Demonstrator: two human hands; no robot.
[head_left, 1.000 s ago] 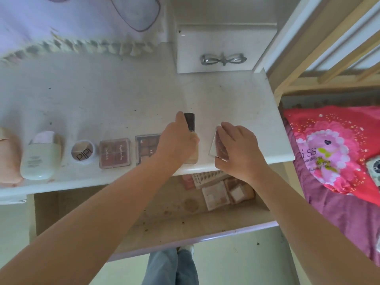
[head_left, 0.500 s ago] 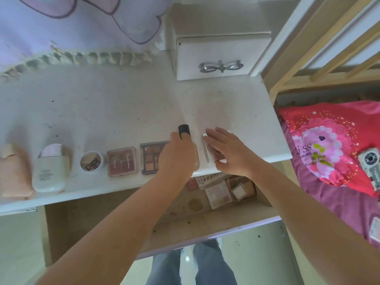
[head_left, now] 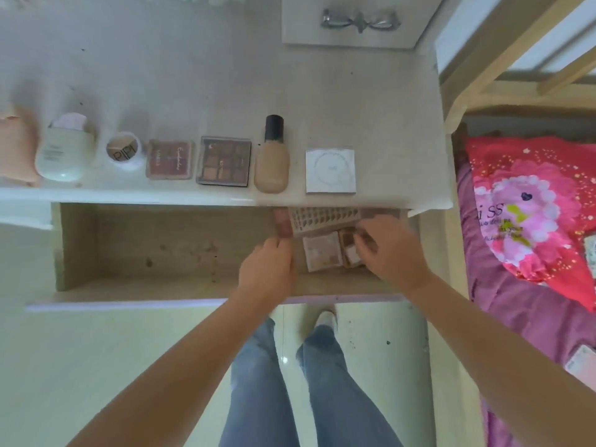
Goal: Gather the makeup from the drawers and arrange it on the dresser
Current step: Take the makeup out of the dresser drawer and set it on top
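Makeup lies in a row along the dresser top [head_left: 225, 75]: a white bottle [head_left: 64, 153], a small jar [head_left: 124, 150], a pink palette [head_left: 170, 159], an eyeshadow palette [head_left: 224, 161], a foundation bottle [head_left: 272, 159] and a white square compact [head_left: 330, 169]. Both hands are down in the open drawer [head_left: 145, 253]. My left hand [head_left: 271, 269] has curled fingers at the near end of a dark pink item [head_left: 282, 222]; blur hides the grip. My right hand [head_left: 390, 250] curls its fingers over a small brown compact [head_left: 350, 250].
A pale pink compact [head_left: 322, 254] and a sheet of small shapes [head_left: 322, 219] also lie in the drawer. A peach item [head_left: 13, 146] sits at the dresser's far left, a small drawer unit [head_left: 348, 27] at the back. A bed with a red cover [head_left: 532, 204] is on the right.
My left hand let go of the foundation bottle and my right hand left the white compact on the dresser. Both hands dropped into the drawer, and the view tilted down.
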